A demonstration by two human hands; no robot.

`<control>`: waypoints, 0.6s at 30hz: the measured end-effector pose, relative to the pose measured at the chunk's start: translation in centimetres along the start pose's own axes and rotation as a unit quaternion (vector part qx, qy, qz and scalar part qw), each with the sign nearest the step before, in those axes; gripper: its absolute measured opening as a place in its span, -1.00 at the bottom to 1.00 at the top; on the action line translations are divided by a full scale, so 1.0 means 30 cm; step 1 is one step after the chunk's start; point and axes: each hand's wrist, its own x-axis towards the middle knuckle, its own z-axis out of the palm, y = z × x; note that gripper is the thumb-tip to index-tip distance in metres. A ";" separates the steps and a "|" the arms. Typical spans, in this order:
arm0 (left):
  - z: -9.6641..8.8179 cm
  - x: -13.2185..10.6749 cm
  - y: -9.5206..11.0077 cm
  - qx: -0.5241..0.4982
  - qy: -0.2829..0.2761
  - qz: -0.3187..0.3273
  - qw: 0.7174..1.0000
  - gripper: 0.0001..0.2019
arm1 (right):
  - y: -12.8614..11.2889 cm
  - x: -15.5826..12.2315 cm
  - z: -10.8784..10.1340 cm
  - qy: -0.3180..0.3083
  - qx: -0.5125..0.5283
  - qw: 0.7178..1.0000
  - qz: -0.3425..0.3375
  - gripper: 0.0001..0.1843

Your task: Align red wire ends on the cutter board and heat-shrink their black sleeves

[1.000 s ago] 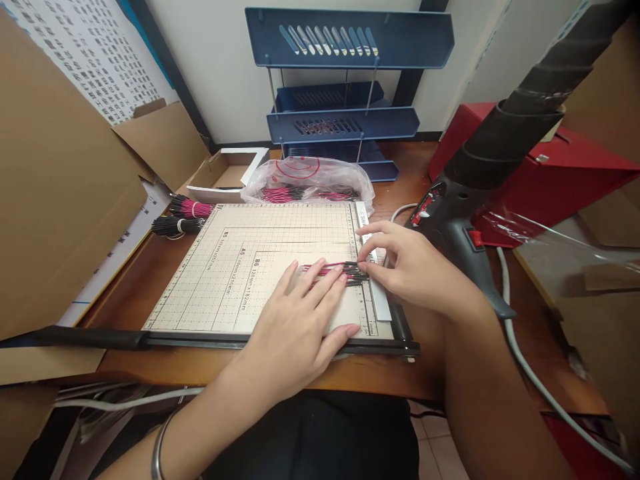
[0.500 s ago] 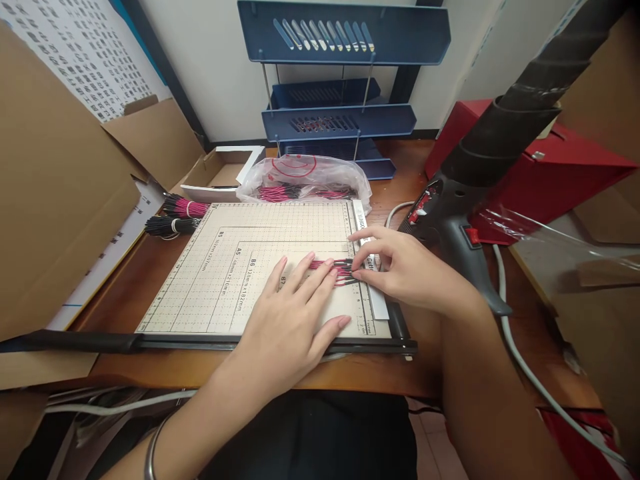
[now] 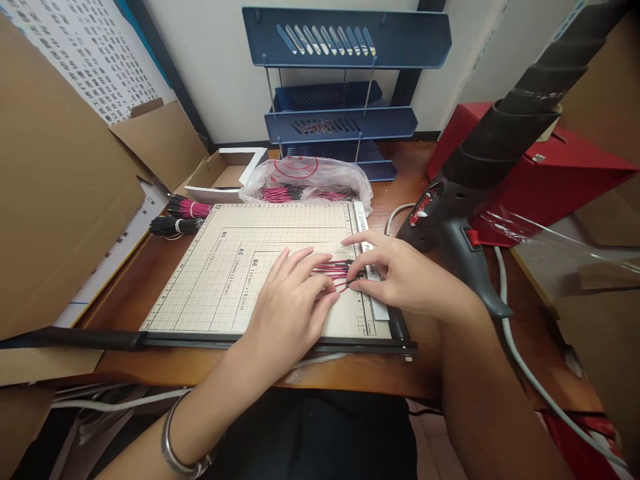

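Several thin red wires with black ends [image 3: 331, 268] lie side by side on the cream, grid-marked paper cutter [image 3: 200, 287], partly hidden under my fingers. My left hand [image 3: 295, 300] rests over the wires' left part, its thumb and index finger pinched together on one red wire. At the black ends, beside the cutter's white ruler strip [image 3: 379, 310], my right hand [image 3: 395, 270] pinches the tip of a wire between thumb and index finger; its other fingers are lifted. Along the cutter's near edge runs the black blade arm [image 3: 260, 341], with its handle to the left.
A dark heat gun [image 3: 457, 193] stands at the right with a grey cable [image 3: 505, 347]. Bundled wires [image 3: 183, 217] lie left of the cutter. Behind are a plastic bag of wires [image 3: 310, 180], a small open box [image 3: 225, 173], blue shelves [image 3: 345, 40] and a red box [image 3: 570, 153]. Cardboard [image 3: 60, 180] rises at the left.
My left hand has gone from lying flat with spread fingers to a thumb-and-index pinch on a wire. My right hand has shifted slightly left and down, still pinching at the wire ends.
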 end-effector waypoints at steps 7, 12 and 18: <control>-0.030 0.004 -0.002 -0.014 0.035 -0.016 0.999 -0.88 | -0.016 -0.005 -0.015 0.031 0.030 0.998 -0.046 -0.87; -0.069 0.008 -0.005 -0.003 0.065 -0.014 0.998 -0.89 | -0.028 0.004 -0.005 0.020 0.083 0.993 -0.079 -0.81; -0.091 0.007 -0.009 -0.076 0.042 -0.045 0.995 -0.91 | -0.033 0.009 0.000 0.029 0.112 0.989 -0.090 -0.85</control>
